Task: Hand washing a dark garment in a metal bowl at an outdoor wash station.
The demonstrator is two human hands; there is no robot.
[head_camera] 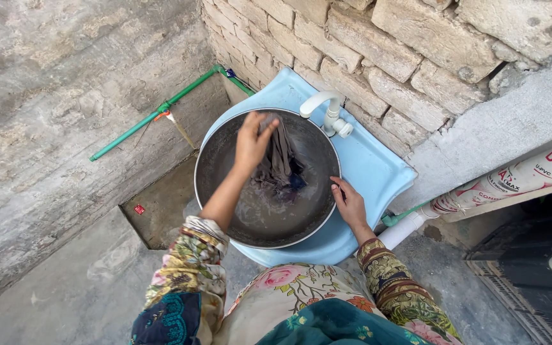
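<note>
A wide metal basin sits on a light blue wash sink against a brick wall. My left hand is raised over the basin, gripping a wet dark grey cloth by its top. The cloth hangs down into soapy water at the basin's bottom. My right hand rests on the basin's right rim, fingers curled over the edge. A white tap stands at the back of the sink, just right of the cloth.
A green pipe runs along the concrete wall on the left. A white plastic pipe slants at the right, above a dark grate. A sunken square drain pit lies left of the sink.
</note>
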